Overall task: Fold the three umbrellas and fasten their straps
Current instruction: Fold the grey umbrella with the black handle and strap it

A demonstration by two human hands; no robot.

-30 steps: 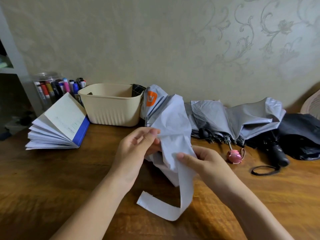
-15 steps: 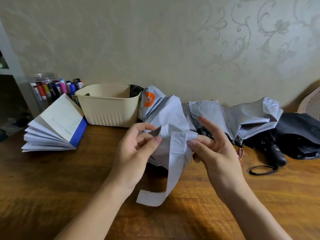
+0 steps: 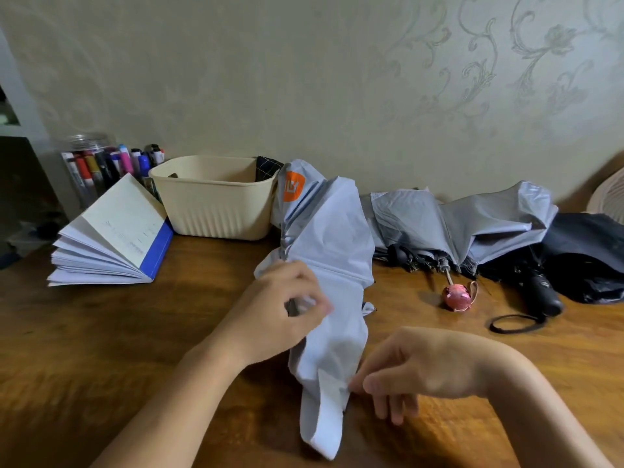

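A pale blue umbrella with an orange logo lies lengthwise on the wooden table, its canopy loose. My left hand grips its canopy at the middle, blurred by motion. My right hand pinches the canopy's lower edge near the wide fabric strap, which trails toward me. A grey umbrella with a pink handle lies unfolded at the back right. A black umbrella with a wrist loop lies beside it, at the far right.
A cream plastic basket stands at the back against the wall. An open notebook with a blue cover lies left of it. A clear jar of markers stands behind the notebook. The wall runs close behind everything.
The pale blue umbrella has been stretched out toward me. My right hand moved down from the middle to the lower edge; my left hand shifted onto the canopy's middle. The strap now trails straight.
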